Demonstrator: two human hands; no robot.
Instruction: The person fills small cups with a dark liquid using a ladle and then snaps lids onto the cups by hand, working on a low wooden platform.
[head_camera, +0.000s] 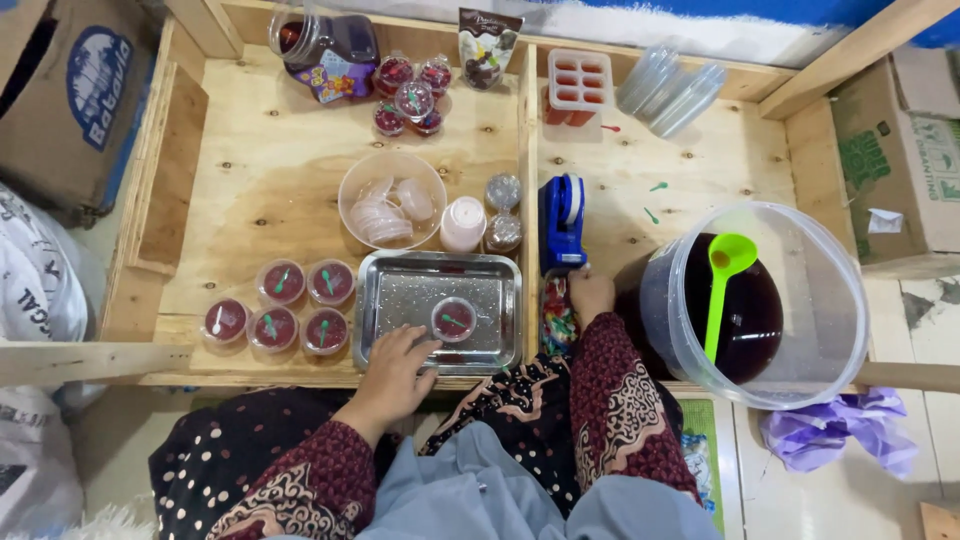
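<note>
At lower centre of the frame, the left hand (392, 366) lay flat and open on the metal tray (400, 290), fingers spread beside the lone filled jelly cup (453, 319), gripping nothing. The right hand (590, 295) rested at the tape dispenser (562, 222); whether its fingers held anything could not be told. Judged from this, sealing was in hand, and closing that cup would call for a lid from the clear bowl (392, 200).
</note>
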